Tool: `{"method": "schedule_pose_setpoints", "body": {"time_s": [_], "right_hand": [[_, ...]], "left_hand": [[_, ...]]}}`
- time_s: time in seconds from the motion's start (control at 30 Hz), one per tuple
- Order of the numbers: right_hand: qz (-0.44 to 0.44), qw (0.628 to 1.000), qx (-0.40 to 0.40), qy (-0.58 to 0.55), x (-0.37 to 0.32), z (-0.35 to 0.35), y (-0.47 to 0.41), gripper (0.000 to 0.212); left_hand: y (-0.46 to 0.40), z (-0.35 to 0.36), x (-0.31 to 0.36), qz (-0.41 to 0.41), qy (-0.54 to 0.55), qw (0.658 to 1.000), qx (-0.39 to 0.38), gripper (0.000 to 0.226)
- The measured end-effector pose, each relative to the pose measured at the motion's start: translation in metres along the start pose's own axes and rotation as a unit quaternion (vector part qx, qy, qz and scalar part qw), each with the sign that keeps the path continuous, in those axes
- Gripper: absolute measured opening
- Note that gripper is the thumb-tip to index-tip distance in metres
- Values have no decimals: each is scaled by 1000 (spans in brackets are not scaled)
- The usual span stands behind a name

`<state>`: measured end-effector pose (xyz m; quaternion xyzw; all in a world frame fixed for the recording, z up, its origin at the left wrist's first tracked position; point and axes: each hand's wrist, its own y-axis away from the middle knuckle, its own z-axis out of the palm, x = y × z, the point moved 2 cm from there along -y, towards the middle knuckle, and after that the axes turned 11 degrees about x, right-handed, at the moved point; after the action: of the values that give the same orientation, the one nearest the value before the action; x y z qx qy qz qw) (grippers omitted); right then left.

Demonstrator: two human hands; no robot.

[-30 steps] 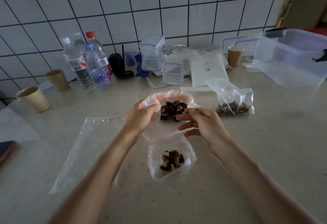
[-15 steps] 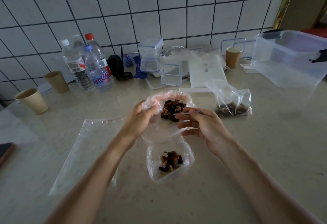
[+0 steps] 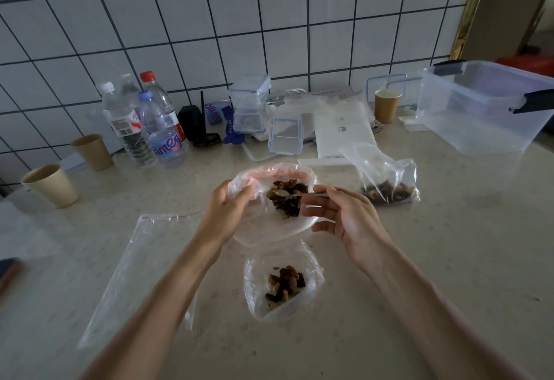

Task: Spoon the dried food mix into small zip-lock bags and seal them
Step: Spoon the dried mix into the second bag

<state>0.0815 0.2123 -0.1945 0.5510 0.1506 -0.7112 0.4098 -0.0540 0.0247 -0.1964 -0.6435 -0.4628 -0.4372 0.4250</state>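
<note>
White tiles back the surface [image 3: 419,259]. Left hand [image 3: 223,214] grips the bag's [image 3: 269,226] rim; right hand [image 3: 344,217] (beside it) pinches a spoon [image 3: 295,196] over the mix [image 3: 286,199].

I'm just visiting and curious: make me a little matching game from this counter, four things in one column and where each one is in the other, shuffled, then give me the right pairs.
Things:
1. spoon
2. empty flat bag
3. big clear tub
4. red-capped bottle

Places:
A. far right of the counter
B. lying flat beside the left forearm
C. held by the right hand over the food in the bag the left hand holds open
D. standing with other bottles by the tiled wall

Pairs: 1-C, 2-B, 3-A, 4-D
</note>
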Motion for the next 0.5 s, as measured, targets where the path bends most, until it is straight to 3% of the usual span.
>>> {"method": "schedule_pose_setpoints", "body": {"time_s": [0.4, 0.5], "right_hand": [[-56, 998, 22, 8, -11, -5, 1, 31], [-61, 998, 8, -4, -15, -7, 2, 32]], "left_hand": [[4, -17, 6, 32, -65, 997, 30, 24], [8, -26, 5, 52, -104, 993, 26, 37]]}}
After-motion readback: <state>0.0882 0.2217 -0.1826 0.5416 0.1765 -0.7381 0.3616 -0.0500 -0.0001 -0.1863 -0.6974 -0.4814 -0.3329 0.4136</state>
